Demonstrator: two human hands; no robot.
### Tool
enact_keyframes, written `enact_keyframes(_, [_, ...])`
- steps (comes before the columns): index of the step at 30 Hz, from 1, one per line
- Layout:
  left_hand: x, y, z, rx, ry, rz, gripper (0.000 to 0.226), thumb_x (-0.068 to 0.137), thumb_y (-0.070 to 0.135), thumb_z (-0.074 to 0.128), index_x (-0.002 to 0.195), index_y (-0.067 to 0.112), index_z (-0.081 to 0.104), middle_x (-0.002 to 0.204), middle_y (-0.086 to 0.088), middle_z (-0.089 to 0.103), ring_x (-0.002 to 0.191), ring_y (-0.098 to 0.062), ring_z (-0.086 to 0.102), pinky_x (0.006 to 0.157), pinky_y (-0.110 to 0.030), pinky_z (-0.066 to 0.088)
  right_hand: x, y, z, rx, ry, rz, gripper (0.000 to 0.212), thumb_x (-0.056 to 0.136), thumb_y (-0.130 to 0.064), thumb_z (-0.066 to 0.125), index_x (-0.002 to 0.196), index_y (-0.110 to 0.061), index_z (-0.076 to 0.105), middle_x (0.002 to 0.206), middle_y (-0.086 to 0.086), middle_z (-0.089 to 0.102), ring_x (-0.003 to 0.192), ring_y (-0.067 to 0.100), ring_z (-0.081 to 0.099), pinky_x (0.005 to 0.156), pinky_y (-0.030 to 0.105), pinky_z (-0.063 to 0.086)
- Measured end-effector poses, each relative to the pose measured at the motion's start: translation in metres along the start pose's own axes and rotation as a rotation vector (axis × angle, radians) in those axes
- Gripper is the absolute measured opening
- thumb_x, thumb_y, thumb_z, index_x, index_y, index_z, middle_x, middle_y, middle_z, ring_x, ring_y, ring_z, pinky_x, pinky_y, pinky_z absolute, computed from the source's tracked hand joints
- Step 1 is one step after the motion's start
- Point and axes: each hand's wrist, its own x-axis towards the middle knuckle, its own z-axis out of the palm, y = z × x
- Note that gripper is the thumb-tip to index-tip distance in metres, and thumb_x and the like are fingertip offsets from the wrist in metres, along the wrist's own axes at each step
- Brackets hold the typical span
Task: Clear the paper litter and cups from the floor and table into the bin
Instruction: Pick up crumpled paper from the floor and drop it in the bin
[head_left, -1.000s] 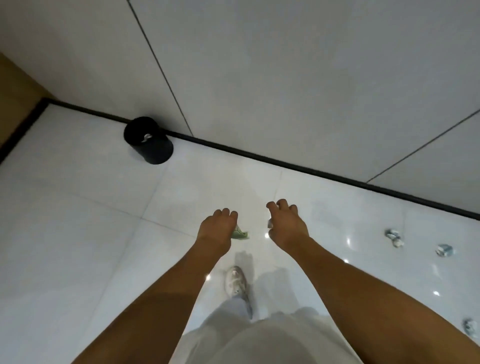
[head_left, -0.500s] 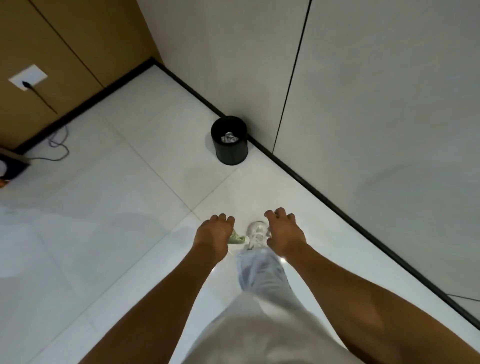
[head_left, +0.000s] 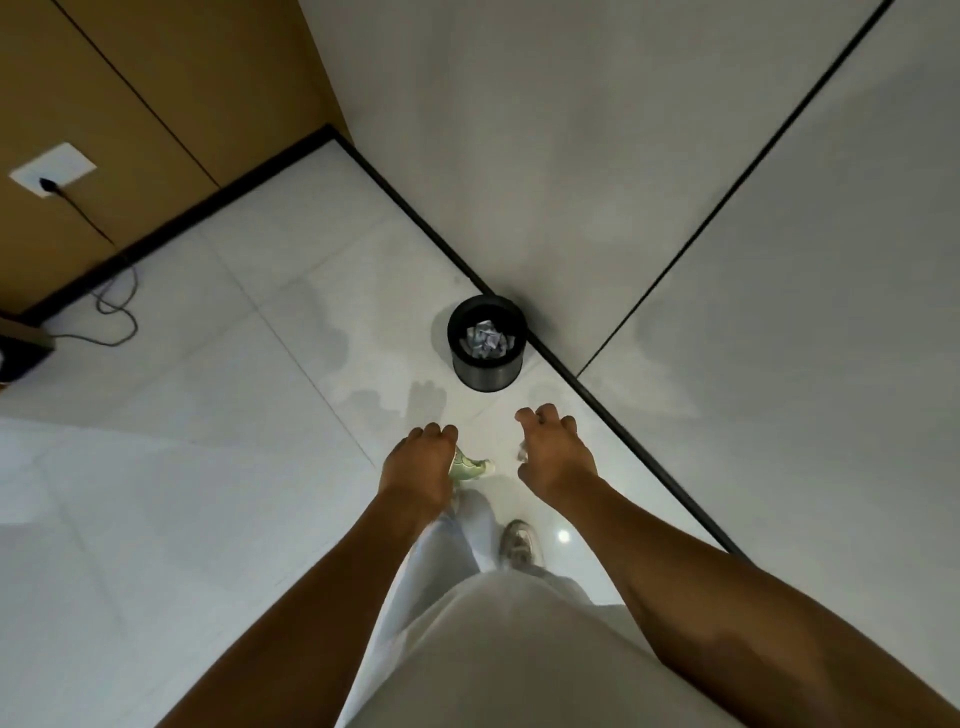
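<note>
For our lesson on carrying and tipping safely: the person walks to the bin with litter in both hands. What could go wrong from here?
1. The green cup sticks out of the left hand; a loose grip might drop it short of the bin.
2. The bin already holds crumpled paper, so a toss could bounce out.
3. The cable lying on the floor could trip a foot.

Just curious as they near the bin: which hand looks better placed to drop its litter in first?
Probably the right hand: it sits nearer the bin, almost in line below it. The left hand, holding green paper, is further off to the side.
</note>
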Motion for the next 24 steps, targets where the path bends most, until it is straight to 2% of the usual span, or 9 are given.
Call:
enact_keyframes(6, [0.091,-0.046,-0.034,0.018,-0.014,0.087,0.042,0.082,0.015,0.064,0.121,0.014,0.048,0.115,-0.003,0.056,0.105,-0.02,0.053,0.087,-0.028,0.047,0.089,-0.023,-0.023,0.113,0.019,0.092,0.062,0.088,-0.012,0.062,0.142,-0.017,0.032,0.138,0.01,0.038,0.121,0.029,0.041,0.093,0.037,0.051])
enact_keyframes(11, [0.166,-0.08,-0.055,0.073,-0.047,0.121,0.036,0.081,0.012,0.062,0.114,0.016,0.048,0.11,-0.001,0.055,0.101,-0.019,0.055,0.079,-0.028,0.047,0.159,-0.041,-0.028,0.192,0.035,0.178,0.064,0.085,-0.01,0.062,0.141,-0.02,0.032,0.135,0.007,0.04,0.119,0.026,0.042,0.086,0.034,0.049])
enact_keyframes(15, [0.222,-0.095,-0.064,0.058,-0.063,0.123,0.037,0.082,0.014,0.064,0.115,0.016,0.047,0.111,-0.001,0.055,0.101,-0.019,0.055,0.08,-0.029,0.048,0.217,-0.041,-0.034,0.23,0.015,0.204,0.065,0.085,-0.013,0.065,0.141,-0.02,0.032,0.137,0.008,0.039,0.121,0.028,0.041,0.089,0.034,0.047])
enact_keyframes(24, [0.321,-0.121,-0.029,0.029,-0.064,0.052,0.035,0.084,0.014,0.062,0.115,0.017,0.047,0.109,0.0,0.055,0.099,-0.018,0.055,0.074,-0.025,0.044,0.356,-0.018,-0.015,0.244,-0.004,0.215,0.073,0.087,-0.018,0.067,0.147,-0.017,0.025,0.147,0.012,0.032,0.132,0.034,0.035,0.101,0.042,0.044])
